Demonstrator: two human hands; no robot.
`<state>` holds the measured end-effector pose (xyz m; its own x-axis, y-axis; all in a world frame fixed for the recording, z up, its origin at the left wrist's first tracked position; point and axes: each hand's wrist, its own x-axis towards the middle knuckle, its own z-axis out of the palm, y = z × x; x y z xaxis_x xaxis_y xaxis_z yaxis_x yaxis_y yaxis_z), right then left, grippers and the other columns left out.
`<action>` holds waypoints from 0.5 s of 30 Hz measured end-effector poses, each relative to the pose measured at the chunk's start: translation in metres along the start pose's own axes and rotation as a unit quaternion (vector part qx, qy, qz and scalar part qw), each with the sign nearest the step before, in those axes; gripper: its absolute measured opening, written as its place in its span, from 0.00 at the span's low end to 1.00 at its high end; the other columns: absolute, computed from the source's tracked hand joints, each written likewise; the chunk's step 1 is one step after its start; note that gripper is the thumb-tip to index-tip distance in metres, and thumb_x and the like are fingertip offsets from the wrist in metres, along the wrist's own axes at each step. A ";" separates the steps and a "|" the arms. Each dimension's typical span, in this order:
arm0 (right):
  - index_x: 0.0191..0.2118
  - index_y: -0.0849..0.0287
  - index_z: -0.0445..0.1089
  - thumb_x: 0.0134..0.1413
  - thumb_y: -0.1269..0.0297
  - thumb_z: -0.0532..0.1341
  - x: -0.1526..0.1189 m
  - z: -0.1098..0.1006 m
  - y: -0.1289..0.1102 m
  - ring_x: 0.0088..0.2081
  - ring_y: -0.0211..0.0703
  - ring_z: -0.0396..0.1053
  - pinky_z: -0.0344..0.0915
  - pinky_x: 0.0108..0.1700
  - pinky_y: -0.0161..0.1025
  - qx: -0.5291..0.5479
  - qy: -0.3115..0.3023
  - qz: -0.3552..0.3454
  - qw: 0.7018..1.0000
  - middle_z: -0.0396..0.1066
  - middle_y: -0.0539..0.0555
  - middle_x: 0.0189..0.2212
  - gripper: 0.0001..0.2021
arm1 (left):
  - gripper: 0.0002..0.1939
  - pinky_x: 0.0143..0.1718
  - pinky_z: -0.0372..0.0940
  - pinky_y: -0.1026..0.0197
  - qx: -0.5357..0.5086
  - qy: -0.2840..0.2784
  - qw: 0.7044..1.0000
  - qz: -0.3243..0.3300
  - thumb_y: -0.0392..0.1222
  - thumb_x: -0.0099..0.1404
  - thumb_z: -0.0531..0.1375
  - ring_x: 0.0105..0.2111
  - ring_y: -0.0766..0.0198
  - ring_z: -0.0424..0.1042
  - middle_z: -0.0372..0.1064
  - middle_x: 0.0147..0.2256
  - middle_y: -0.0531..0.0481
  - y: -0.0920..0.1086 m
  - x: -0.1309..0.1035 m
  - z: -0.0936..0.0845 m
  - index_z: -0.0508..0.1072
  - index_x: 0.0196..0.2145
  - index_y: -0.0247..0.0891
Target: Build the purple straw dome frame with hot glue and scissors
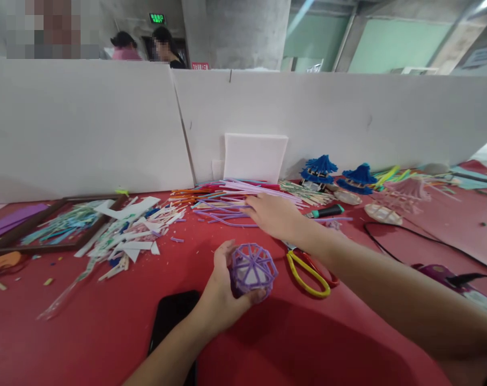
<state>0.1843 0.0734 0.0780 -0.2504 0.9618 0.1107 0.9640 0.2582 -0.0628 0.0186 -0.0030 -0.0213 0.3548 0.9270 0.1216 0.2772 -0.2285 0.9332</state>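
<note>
My left hand (223, 295) curls round the purple lattice (253, 261), thumb on the near side and fingers on the far side, probably so the thin ribs are steadied without being crushed. Its spoked face is turned up, which leaves the joints open to view. My right hand (278, 215) reaches forward beyond it, fingers bent and close together over the loose sticks (227, 217); I cannot tell whether they pinch one. The sticks lie in a loose heap under and beside those fingertips, seemingly for easy picking

Below my right wrist are the scissors (312, 269), handles towards me, and just right of that hand is the cutter (327, 211), both likely kept there for quick reach. The phone (173, 316) lies flat on the counter (107, 332), partly under my left forearm

Counting, I have one lattice, one pair of scissors, one cutter and one phone; farther right of my right hand stand two blue cone-topped pieces (319, 172) and one pink one (406, 193). The sticks overlap too much to number
</note>
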 end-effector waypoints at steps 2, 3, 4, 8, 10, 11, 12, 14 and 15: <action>0.51 0.57 0.68 0.66 0.52 0.48 -0.030 -0.003 0.004 0.48 0.55 0.71 0.68 0.44 0.46 -0.002 0.023 0.002 1.000 0.70 0.62 0.48 0.19 | 0.48 0.62 0.52 0.40 -0.006 0.002 1.000 -0.004 0.48 0.53 0.67 0.63 0.43 0.53 0.48 0.62 0.31 0.000 0.001 0.001 0.42 0.60 0.37; 0.48 0.55 0.70 0.67 0.54 0.48 -0.044 -0.001 0.007 0.46 0.53 0.72 0.68 0.43 0.45 0.003 0.024 0.000 1.000 0.72 0.61 0.46 0.18 | 0.49 0.62 0.53 0.40 -0.009 0.001 1.000 -0.004 0.48 0.52 0.68 0.62 0.43 0.54 0.49 0.61 0.31 0.001 0.001 0.002 0.42 0.60 0.37; 0.45 0.55 0.72 0.68 0.57 0.47 -0.056 0.003 0.009 0.43 0.51 0.73 0.68 0.43 0.44 0.012 0.028 0.006 1.000 0.73 0.59 0.43 0.17 | 0.49 0.61 0.54 0.40 -0.014 -0.002 1.000 -0.004 0.47 0.51 0.68 0.61 0.43 0.56 0.51 0.60 0.32 0.001 0.001 0.002 0.43 0.60 0.38; 0.40 0.57 0.73 0.65 0.66 0.50 -0.094 0.028 0.017 0.41 0.50 0.75 0.69 0.43 0.43 0.039 0.045 -0.006 0.998 0.76 0.58 0.38 0.14 | 0.47 0.58 0.60 0.44 -0.044 -0.010 0.999 -0.004 0.44 0.50 0.69 0.57 0.46 0.63 0.58 0.57 0.34 0.001 0.001 0.002 0.45 0.59 0.39; 0.42 0.56 0.73 0.64 0.68 0.51 -0.105 0.036 0.021 0.40 0.49 0.76 0.70 0.42 0.43 0.070 0.058 -0.028 0.995 0.77 0.57 0.39 0.13 | 0.46 0.56 0.63 0.45 -0.059 0.003 0.998 -0.008 0.43 0.51 0.68 0.57 0.47 0.64 0.59 0.57 0.35 0.001 0.001 0.002 0.45 0.59 0.39; 0.43 0.55 0.72 0.63 0.69 0.51 -0.109 0.039 0.022 0.39 0.48 0.76 0.70 0.42 0.43 0.092 0.070 -0.037 0.993 0.77 0.57 0.40 0.13 | 0.46 0.55 0.63 0.45 -0.061 0.007 0.998 -0.007 0.43 0.51 0.68 0.57 0.47 0.64 0.59 0.56 0.35 0.000 0.001 0.002 0.44 0.59 0.40; 0.45 0.55 0.72 0.63 0.69 0.50 -0.112 0.042 0.023 0.39 0.47 0.76 0.70 0.41 0.42 0.117 0.087 -0.045 0.988 0.77 0.56 0.41 0.14 | 0.46 0.55 0.63 0.44 -0.048 0.008 0.999 -0.001 0.43 0.51 0.69 0.57 0.45 0.64 0.60 0.56 0.34 -0.001 0.001 0.002 0.45 0.59 0.40; 0.48 0.53 0.71 0.63 0.70 0.50 -0.114 0.046 0.024 0.37 0.45 0.76 0.71 0.39 0.40 0.163 0.127 -0.072 0.976 0.78 0.55 0.39 0.15 | 0.46 0.56 0.62 0.41 -0.012 0.024 1.000 0.004 0.45 0.50 0.70 0.57 0.43 0.63 0.59 0.56 0.34 -0.004 0.002 0.001 0.47 0.58 0.40; 0.48 0.52 0.70 0.62 0.70 0.50 -0.114 0.049 0.025 0.36 0.45 0.75 0.71 0.38 0.39 0.179 0.143 -0.091 0.969 0.78 0.54 0.37 0.15 | 0.46 0.55 0.62 0.41 0.007 0.031 0.999 0.010 0.46 0.49 0.70 0.57 0.42 0.63 0.58 0.56 0.34 -0.005 0.002 0.001 0.48 0.58 0.40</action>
<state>0.2322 -0.0254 0.0156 -0.3288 0.8459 0.4199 0.8007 0.4855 -0.3510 0.0189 -0.0007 -0.0259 0.3046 0.9386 0.1623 0.2823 -0.2517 0.9257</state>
